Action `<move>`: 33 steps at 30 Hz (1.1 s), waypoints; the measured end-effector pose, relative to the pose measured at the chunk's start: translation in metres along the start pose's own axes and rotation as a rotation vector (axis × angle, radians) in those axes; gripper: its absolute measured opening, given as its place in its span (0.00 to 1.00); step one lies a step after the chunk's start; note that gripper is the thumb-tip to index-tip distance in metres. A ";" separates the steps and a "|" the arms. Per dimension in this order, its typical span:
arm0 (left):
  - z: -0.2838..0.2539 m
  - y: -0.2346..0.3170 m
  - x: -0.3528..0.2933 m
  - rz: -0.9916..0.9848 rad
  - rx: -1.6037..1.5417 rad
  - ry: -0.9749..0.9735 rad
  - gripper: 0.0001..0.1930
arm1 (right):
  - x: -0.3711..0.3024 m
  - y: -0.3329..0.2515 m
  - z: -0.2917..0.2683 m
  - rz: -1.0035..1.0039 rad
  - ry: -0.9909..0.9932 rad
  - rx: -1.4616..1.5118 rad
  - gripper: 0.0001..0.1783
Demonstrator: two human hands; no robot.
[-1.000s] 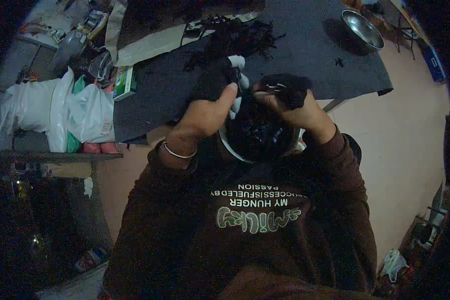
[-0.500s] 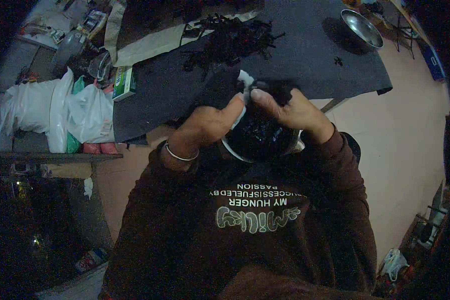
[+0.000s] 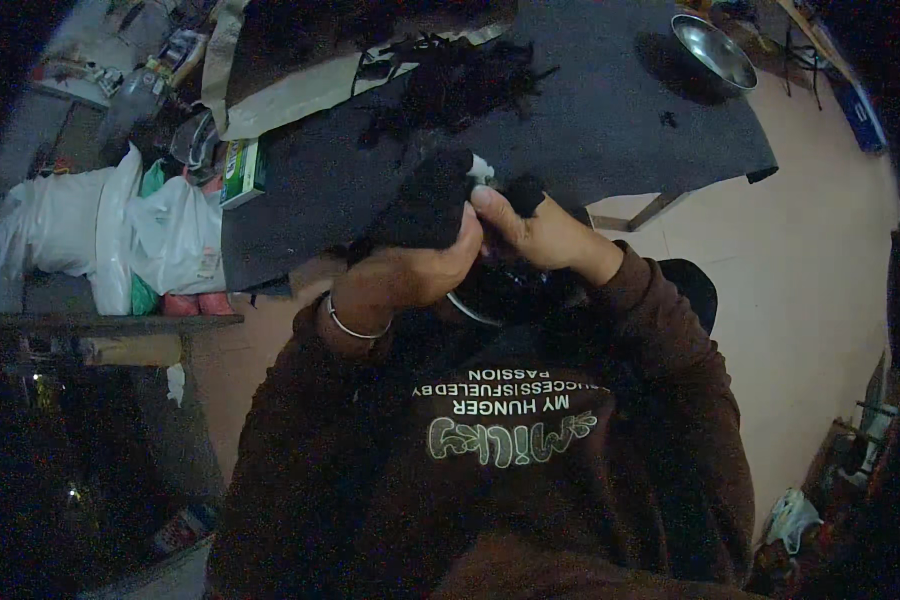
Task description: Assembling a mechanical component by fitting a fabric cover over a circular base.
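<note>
Item, left hand (image 3: 425, 270): we find it clasped about a dark piece (image 3: 420, 205), its thumb pressed on the near side, its other fingers hidden beneath. Item, right hand (image 3: 555, 238): thumb bent down to meet the left thumb at a small white tuft (image 3: 481, 168), fingers curled behind; we record a pinch, though we cannot tell exactly what lies inside it. A second dark patch (image 3: 524, 194) shows behind that thumb; whether it is separate, we cannot tell.

Both hands and the dark piece are over the far side of the basin (image 3: 468, 308). The dark piece is matt and soft-looking, the tuft pale and irregular. The basin has a pale, curved rim and dark, glinting contents, blurred in detail.

Beyond the basin we list a tangled heap of dark strips (image 3: 450, 90) on a grey cloth (image 3: 590, 115); far to its right, a shiny, shallow metal dish (image 3: 715, 52); well to its left, crinkled white plastic bags (image 3: 175, 235) and a green-and-white box (image 3: 243, 175).

Against a second ago, we note the hands brought together from apart, the right nearer the left, and less of the white showing.
</note>
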State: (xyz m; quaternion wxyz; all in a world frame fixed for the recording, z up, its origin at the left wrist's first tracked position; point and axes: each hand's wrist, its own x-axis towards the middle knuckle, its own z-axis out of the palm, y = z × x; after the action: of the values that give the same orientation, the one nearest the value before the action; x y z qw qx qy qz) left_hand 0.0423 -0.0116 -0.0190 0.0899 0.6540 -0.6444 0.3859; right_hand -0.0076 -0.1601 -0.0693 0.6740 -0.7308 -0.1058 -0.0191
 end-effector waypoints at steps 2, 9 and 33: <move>0.000 0.000 -0.004 -0.081 -0.076 0.020 0.08 | 0.002 -0.010 -0.004 0.055 -0.047 0.037 0.20; 0.003 0.005 -0.004 -0.732 -0.643 -0.357 0.11 | 0.007 -0.009 -0.059 0.144 0.417 -1.079 0.15; 0.027 -0.004 0.002 -1.462 -1.308 -0.060 0.12 | -0.004 -0.015 -0.014 -0.186 0.304 -0.479 0.10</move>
State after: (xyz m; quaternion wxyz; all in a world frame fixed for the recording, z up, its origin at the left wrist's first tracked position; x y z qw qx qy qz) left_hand 0.0562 -0.0287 -0.0346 0.6348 0.7225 -0.1695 -0.2150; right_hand -0.0129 -0.1733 -0.0542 0.4858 -0.8450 -0.0627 -0.2145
